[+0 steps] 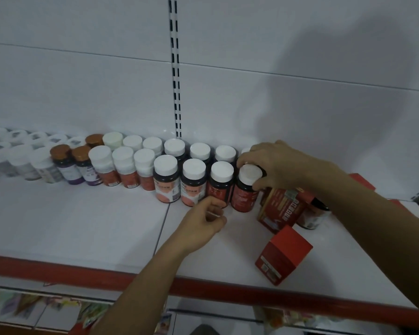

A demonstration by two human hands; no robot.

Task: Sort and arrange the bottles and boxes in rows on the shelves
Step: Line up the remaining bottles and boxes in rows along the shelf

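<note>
**On the shelf [82, 226], a bottle [243, 197] gripped by its cap [249, 174]**

Well back from the shelf's red front edge, bottles stand upright in two rows along the back panel [82, 81]. The right hand [278, 163] comes from above and curls its fingers round the white cap of the dark, red-labelled bottle. This bottle stands at the right end of the front row, just beside its twin [220, 187] on the left.

The left hand [201, 223] lies low in front of that twin, fingers curled towards the palm. The view is too soft to tell whether it pinches anything or touches the twin.

Further left in the front row come two dark bottles with pale labels [167, 187], then white-capped ones with orange labels [125, 172]. Beyond them are brown-capped bottles [62, 163] and blurred white bottles [22, 163] towards the left edge.

Just right of the gripped bottle, under the right wrist, a red box [282, 206] leans tilted. Another bottle [311, 217] is partly hidden behind it. A second box [282, 256] stands alone nearer the front edge, well apart from the rows. A slotted strip [176, 68] runs up the back panel.
</note>
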